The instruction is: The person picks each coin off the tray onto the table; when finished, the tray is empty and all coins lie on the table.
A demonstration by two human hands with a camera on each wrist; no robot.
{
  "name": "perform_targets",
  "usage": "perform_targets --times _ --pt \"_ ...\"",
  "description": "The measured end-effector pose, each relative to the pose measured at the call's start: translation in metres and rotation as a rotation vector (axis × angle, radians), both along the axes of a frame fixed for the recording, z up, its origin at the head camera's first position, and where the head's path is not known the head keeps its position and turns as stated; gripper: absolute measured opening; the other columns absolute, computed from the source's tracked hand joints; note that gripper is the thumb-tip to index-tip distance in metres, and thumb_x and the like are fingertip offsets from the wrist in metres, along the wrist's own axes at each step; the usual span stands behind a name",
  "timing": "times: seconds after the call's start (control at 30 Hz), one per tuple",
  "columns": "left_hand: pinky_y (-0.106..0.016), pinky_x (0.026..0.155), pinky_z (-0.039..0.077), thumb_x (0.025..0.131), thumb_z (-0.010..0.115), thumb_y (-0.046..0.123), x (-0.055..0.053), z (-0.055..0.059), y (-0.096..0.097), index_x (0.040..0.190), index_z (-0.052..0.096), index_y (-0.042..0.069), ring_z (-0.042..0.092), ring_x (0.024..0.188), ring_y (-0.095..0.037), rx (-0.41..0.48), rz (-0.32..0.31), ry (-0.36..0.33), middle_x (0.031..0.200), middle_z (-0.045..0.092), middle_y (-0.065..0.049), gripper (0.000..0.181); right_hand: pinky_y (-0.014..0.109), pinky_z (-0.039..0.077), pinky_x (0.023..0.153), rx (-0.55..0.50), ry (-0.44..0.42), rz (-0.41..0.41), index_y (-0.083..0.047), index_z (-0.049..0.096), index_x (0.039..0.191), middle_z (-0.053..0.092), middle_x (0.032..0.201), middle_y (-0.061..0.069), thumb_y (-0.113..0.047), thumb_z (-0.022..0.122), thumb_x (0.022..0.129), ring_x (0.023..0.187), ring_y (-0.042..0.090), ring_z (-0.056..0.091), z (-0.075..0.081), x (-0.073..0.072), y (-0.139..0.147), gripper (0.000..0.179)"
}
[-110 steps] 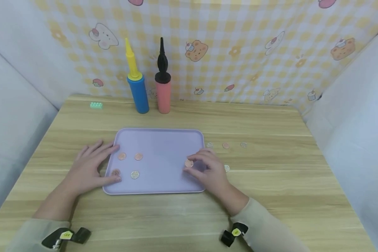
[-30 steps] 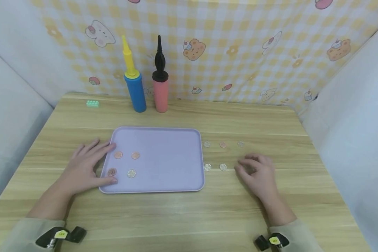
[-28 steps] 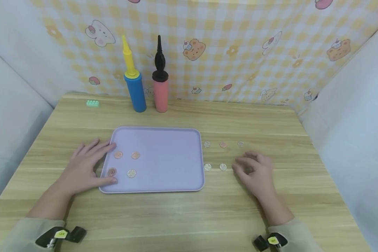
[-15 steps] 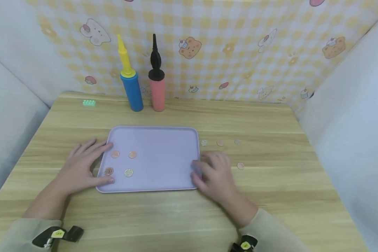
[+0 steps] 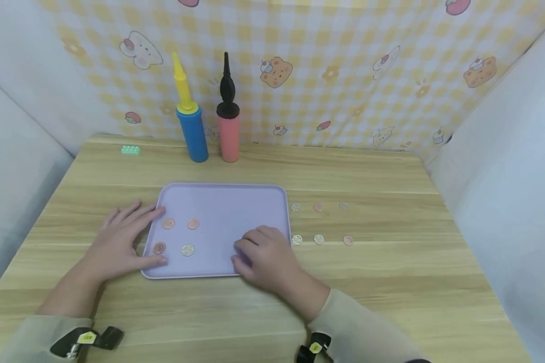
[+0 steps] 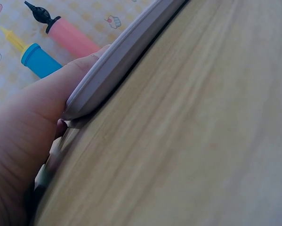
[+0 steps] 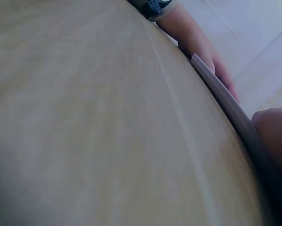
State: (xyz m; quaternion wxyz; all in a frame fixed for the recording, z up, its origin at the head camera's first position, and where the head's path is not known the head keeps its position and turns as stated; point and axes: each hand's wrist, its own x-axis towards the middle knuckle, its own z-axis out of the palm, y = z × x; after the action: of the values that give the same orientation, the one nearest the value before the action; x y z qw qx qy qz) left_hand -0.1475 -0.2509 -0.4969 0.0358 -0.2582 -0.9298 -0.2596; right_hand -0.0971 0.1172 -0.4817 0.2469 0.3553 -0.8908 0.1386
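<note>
A shallow lilac tray (image 5: 227, 201) lies on the wooden table. In its left part are three copper-coloured coins and one silver-coloured coin (image 5: 188, 250). My left hand (image 5: 120, 244) rests at the tray's left side, fingers spread, with the index fingertip and thumb over the rim. In the left wrist view the thumb (image 6: 79, 70) crosses the tray edge. My right hand (image 5: 268, 257) hangs over the tray's front right part, fingers loosely bent. No coin shows in it, though its fingertips are partly hidden.
Right of the tray, several coins lie in two rows, among them a copper-coloured coin (image 5: 347, 240). Behind the tray stand a blue-and-yellow hand pump (image 5: 193, 133) and a pink-and-black hand pump (image 5: 229, 136). A mint toy brick (image 5: 130, 150) lies at the back left.
My right hand held a copper-coloured coin over the tray, then was at the table's right, where such a coin now lies. It has since moved left over the tray. The left hand stays.
</note>
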Motion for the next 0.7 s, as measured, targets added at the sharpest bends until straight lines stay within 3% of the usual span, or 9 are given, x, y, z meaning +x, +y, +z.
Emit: perform_targets --times 0.17,0.4,0.6,0.7 --pt "-0.073 0.123 -0.002 0.069 0.096 0.057 0.001 0.000 0.001 0.161 0.049 0.018 0.025 0.154 -0.054 -0.007 0.003 0.002 0.167 0.042 -0.017 0.111 0.033 0.054 0.077 0.045 -0.073 -0.017 -0.020 0.082 0.101 0.075 0.101 -0.005 -0.034 0.073 0.094 0.090 0.016 0.066 0.001 -0.005 -0.021 0.018" --pt "-0.073 0.124 0.000 0.068 0.096 0.056 0.001 0.001 0.002 0.161 0.049 0.016 0.025 0.154 -0.054 -0.010 0.005 0.005 0.166 0.043 -0.018 0.111 0.028 0.052 0.090 0.114 -0.234 0.007 -0.025 0.082 0.118 0.072 0.113 -0.006 -0.031 0.071 0.104 0.104 0.013 0.063 0.005 -0.009 -0.051 0.019" --pt "-0.074 0.123 0.001 0.068 0.095 0.058 0.002 0.003 0.001 0.161 0.048 0.016 0.026 0.153 -0.055 -0.022 0.000 0.014 0.166 0.043 -0.018 0.112 0.029 0.047 0.094 0.174 -0.311 -0.009 -0.034 0.073 0.138 0.066 0.124 -0.008 -0.034 0.064 0.107 0.112 0.013 0.056 0.005 -0.014 -0.071 0.032" --pt "-0.074 0.123 0.001 0.068 0.096 0.057 0.001 0.003 0.002 0.161 0.048 0.016 0.026 0.154 -0.054 -0.018 0.003 0.009 0.166 0.043 -0.018 0.112 0.030 0.044 0.093 0.175 -0.334 -0.002 -0.040 0.072 0.139 0.062 0.127 -0.007 -0.037 0.063 0.107 0.113 0.013 0.053 0.004 -0.018 -0.077 0.034"
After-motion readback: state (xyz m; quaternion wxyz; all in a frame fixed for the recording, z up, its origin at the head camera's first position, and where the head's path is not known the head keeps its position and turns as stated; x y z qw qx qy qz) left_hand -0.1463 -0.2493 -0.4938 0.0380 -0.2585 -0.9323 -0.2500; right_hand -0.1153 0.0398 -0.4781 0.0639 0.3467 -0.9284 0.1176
